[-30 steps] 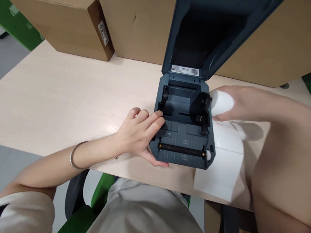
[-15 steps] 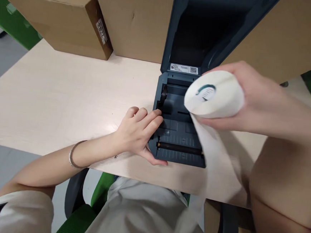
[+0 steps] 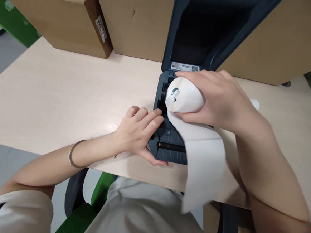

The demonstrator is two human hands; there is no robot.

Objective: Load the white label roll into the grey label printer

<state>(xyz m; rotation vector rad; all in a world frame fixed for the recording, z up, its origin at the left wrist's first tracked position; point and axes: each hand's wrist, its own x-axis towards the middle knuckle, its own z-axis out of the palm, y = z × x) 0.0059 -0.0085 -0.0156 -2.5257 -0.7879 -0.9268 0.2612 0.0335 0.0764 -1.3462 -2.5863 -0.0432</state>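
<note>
paper roll (image 3: pixel 185 96) sits in my right hand (image 3: pixel 221 100), and the fingers are wrapped tight around it. i see the roll low over the open printer (image 3: pixel 170 139), at about 2 o'clock from my left hand. the round end of the roll faces 9 o'clock, and it is just beside the black holder (image 3: pixel 163 92) on that side of the printer. i cannot tell if the roll touches the holder. a long loose strip of paper (image 3: pixel 204 163) hangs from the roll and runs toward 6 o'clock, over the front of the printer and past the edge of the table (image 3: pixel 65 98)

my left hand (image 3: pixel 139 135) rests on the printer's side at 9 o'clock. its fingers are bent over the top edge and the thumb presses along the front corner, so it grips the printer body. a thin bracelet (image 3: pixel 73 155) is on that wrist

the printer lid (image 3: pixel 205 27) stands open at 12 o'clock, with a small white sticker (image 3: pixel 185 67) at its bottom edge. a black roller bar (image 3: pixel 171 146) shows near the front of the printer, partly hidden by the paper strip

big brown boxes (image 3: pixel 141 18) stand behind the printer at 12 o'clock, and a smaller brown box (image 3: pixel 58 12) lies at 10 o'clock. a green chair (image 3: pixel 94 205) is under the table at 6 o'clock
</note>
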